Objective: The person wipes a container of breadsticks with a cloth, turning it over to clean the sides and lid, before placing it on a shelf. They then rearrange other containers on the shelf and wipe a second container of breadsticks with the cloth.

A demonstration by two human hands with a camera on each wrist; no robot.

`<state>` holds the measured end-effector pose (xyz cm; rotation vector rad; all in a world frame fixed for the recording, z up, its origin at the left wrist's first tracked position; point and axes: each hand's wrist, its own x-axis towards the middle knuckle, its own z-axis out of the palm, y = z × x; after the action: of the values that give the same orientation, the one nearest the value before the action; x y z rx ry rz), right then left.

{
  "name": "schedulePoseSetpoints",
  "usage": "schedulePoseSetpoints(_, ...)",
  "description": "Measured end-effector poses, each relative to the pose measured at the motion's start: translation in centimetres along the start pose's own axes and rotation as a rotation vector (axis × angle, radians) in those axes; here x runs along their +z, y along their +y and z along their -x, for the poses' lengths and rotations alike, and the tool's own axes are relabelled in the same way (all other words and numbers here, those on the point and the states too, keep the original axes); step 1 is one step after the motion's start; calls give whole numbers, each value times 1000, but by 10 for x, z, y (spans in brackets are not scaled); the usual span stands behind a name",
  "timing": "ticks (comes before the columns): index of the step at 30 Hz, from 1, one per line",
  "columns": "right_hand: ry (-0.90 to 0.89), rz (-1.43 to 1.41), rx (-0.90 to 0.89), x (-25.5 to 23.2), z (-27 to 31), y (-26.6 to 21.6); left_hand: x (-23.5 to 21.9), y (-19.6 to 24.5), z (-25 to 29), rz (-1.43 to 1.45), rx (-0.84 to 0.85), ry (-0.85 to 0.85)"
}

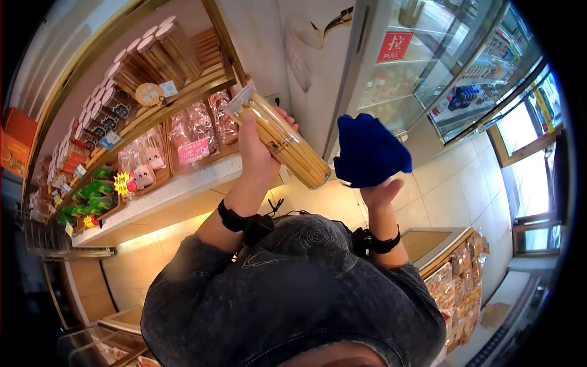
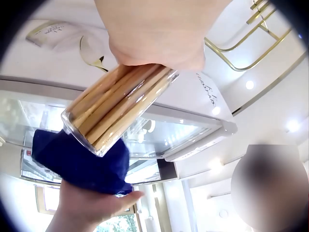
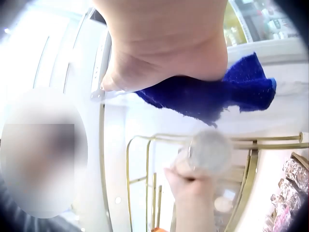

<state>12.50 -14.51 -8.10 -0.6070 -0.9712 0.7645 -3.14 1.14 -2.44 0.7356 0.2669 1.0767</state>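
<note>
My left hand [image 1: 254,144] grips a clear cylindrical jar [image 1: 292,150] of long, pale-brown sticks, thumb on the near side and fingertips showing past the far side. The jar tilts, its lower end pointing toward the right hand. A dark blue cloth [image 1: 370,151] covers the fingers and palm of my right hand [image 1: 380,192], whose thumb sticks out straight beside it. Under the cloth the fingers are hidden. In the left wrist view the jar's lower end [image 2: 84,133] overlaps the cloth [image 2: 82,162]. Seen from the right wrist, the cloth [image 3: 203,99] hangs past the palm.
At the left, a shelf [image 1: 211,79] holds several similar jars [image 1: 177,52] with white lids. Bagged snacks [image 1: 199,125] sit in trays beneath, above a white ledge [image 1: 183,177]. A glass-door cabinet [image 1: 391,79] stands ahead on the right. More packaged goods [image 1: 458,281] lie at the lower right.
</note>
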Motion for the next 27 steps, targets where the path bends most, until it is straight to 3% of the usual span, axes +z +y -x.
schedulePoseSetpoints(1,-137,86,-11,15,1,0,3,-2,1,16,2,-26)
schedulePoseSetpoints(3,-469,818,3,48,-22,-35,13,-2,6,-24,45,-3)
schedulePoseSetpoints(4,-474,881,-139,47,-21,-24,16,-2,7,-71,74,6)
schedulePoseSetpoints(7,-384,1255,-160,64,-24,-15,13,-19,15,-48,62,-1)
schedulePoseSetpoints(8,-391,1262,-155,71,-29,-13,9,-28,18,-118,28,7)
schedulePoseSetpoints(9,-274,1194,-155,78,-34,-12,-1,-38,20,-467,174,-110)
schedulePoseSetpoints(10,-154,1124,-154,82,-40,-13,15,-31,29,-421,101,-165)
schedulePoseSetpoints(15,-97,1064,-127,90,-49,-13,8,-19,21,-220,100,-182)
schedulePoseSetpoints(17,-92,1057,166,85,-37,-9,14,-2,17,-199,131,-150)
schedulePoseSetpoints(20,-114,1070,198,80,-35,-5,8,3,11,-179,76,-136)
schedulePoseSetpoints(22,-112,1137,170,85,-43,-12,5,-9,11,-148,-114,-211)
schedulePoseSetpoints(24,15,1069,-99,88,-55,-14,3,-27,17,-216,-83,-328)
schedulePoseSetpoints(25,30,1045,-199,83,-62,-11,4,-29,19,-221,-70,-297)
schedulePoseSetpoints(26,41,1045,-192,81,-61,-11,6,-29,19,-229,-52,-263)
schedulePoseSetpoints(27,17,934,-16,80,-59,-12,7,-25,18,-232,-59,-262)
